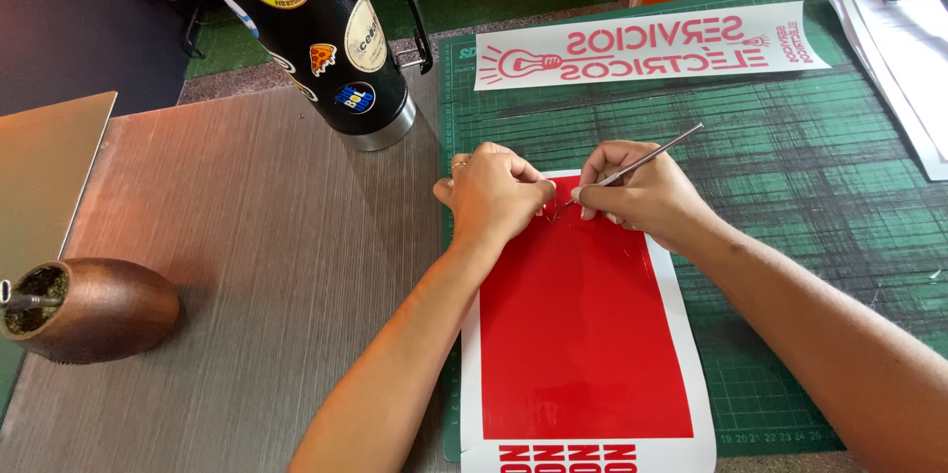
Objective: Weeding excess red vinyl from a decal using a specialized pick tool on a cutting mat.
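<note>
Red vinyl covered the one sheet (583, 335) lying on the green cutting mat (790, 197), where the right hand (647, 192) pinched one thin metal pick (642, 162) against the sheet's top edge and the left hand (494, 195) pressed clenched fingers beside it, near one stickered black flask (326, 29).

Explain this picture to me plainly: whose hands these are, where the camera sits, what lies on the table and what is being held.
There is no machine here: a person works bare-handed, filmed by a camera on their own head, looking down. The left hand presses on a red vinyl sheet with white backing. The right hand holds a thin metal pick tool, its tip at the sheet's top edge. The sheet lies on a green gridded cutting mat. Beyond it lies a white strip with red lettering. On the brushed grey tabletop stand a black stickered flask and a brown rounded cup with a metal straw.
</note>
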